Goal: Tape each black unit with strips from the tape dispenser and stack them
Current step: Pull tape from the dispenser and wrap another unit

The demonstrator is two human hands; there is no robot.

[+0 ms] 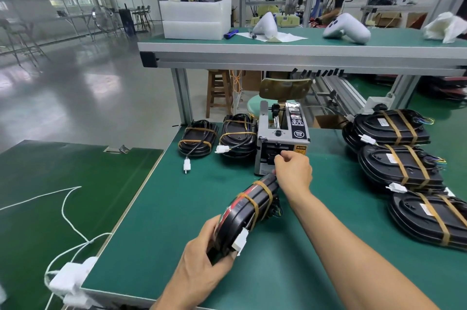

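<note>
While my left hand (202,256) grips the near end of a black oval plastic unit (249,211) tilted on edge above the green desk (177,198), my right hand (293,170) reaches to the mouth of the grey boxy tape dispenser (281,144), fingertips pinched together there; I cannot tell whether a strip is already between them. This unit already wears 2 tan tape bands across its middle, so I judge it nearly finished. On my right, 3 visible taped black units (401,165) lie overlapping in a stack, each with 2 bands. At the desk's far left, 2 more black units with loose cables (217,136) sit just beside the dispenser, crossed by thinner tan bands, probably awaiting tape. My right arm is stretched forward; my left wrist is bent inward.
</note>
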